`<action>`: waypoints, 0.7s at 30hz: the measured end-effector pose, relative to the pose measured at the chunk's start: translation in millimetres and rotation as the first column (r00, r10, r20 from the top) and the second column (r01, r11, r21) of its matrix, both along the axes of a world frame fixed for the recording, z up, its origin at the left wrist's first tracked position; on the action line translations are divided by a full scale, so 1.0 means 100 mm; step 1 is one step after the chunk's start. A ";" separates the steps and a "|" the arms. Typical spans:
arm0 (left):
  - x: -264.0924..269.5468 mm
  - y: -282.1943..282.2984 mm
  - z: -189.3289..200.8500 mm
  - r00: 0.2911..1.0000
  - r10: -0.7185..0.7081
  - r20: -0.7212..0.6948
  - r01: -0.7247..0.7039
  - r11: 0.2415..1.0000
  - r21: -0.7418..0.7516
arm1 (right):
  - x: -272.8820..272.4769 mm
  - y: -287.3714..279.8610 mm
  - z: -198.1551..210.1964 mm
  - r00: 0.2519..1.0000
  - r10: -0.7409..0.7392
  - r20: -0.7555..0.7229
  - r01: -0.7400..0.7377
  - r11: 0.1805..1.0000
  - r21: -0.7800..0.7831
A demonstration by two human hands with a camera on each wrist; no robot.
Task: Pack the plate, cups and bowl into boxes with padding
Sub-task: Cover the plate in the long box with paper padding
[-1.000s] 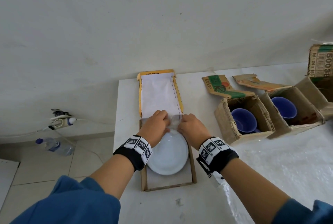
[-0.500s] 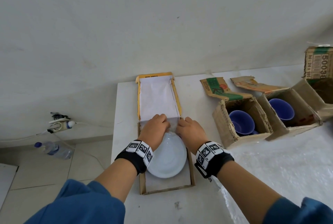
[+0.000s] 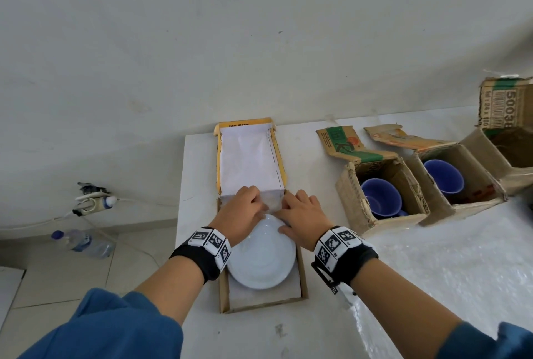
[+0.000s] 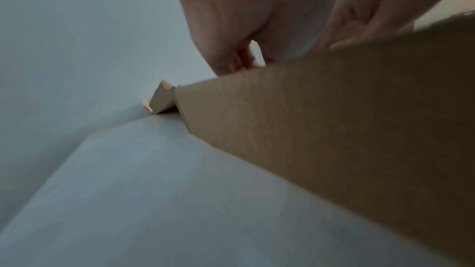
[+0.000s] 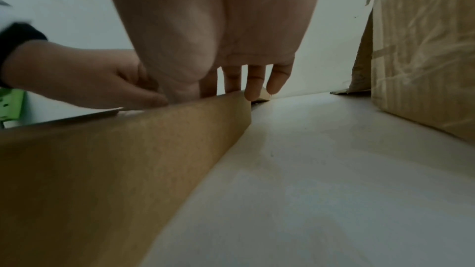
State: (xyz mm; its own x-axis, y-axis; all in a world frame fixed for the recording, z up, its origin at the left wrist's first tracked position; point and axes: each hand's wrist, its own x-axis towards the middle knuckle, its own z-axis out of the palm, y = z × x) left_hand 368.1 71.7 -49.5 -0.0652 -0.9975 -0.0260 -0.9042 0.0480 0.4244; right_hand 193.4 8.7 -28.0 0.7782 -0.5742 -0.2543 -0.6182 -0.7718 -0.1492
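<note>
While both hands work at the far rim, the white plate [image 3: 261,257] lies in the flat box [image 3: 302,278] at lower centre.
Left hand [image 3: 241,211] and right hand [image 3: 300,216] pinch clear padding [image 3: 271,203] just beyond the plate; since a moment ago the hands sit slightly closer together.

plate [image 3: 261,260]: you have a plain white one, no pattern.
flat box [image 3: 303,278]: brown card walls; your open lid [image 3: 248,156] is white inside with a yellow-orange edge.
cups [image 3: 380,200]: both are solid blue.
cup boxes [image 3: 352,208]: brown card, flaps printed green and orange.
far box [image 3: 501,107]: brown, with a green stripe and black barcode print.
wristbands [image 3: 210,246]: black, with black-and-white square markers.
sleeves [image 3: 109,327]: blue.
worktop [image 3: 288,335]: white.
</note>
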 end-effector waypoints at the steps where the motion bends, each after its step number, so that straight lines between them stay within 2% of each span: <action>1: 0.01 0.03 0.00 0.998 -0.052 0.025 0.051 0.998 0.042 | 0.02 0.00 0.02 1.000 -0.003 -0.007 0.003 1.000 0.000; 3: 0.04 0.06 0.01 0.990 -0.119 0.073 0.113 0.990 0.086 | 0.06 -0.01 0.03 1.000 0.000 0.001 0.000 1.000 -0.014; 7: 0.03 0.05 -0.01 0.996 -0.070 0.062 0.066 0.996 0.067 | 0.10 -0.02 0.03 0.998 -0.015 0.053 0.016 1.000 -0.019; 14: 0.02 0.01 0.04 0.982 -0.125 0.145 0.115 0.990 0.076 | 0.15 -0.02 -0.01 0.995 0.057 -0.081 -0.067 0.990 -0.127; 18: 0.02 0.01 0.05 0.984 -0.126 0.129 0.113 0.988 0.103 | 0.14 0.06 -0.08 0.988 0.062 -0.144 -0.094 0.971 -0.222; 21: 0.03 0.00 0.05 0.988 -0.108 0.112 0.097 0.990 0.099 | 0.11 0.04 -0.16 0.989 0.082 -0.124 -0.113 0.957 -0.266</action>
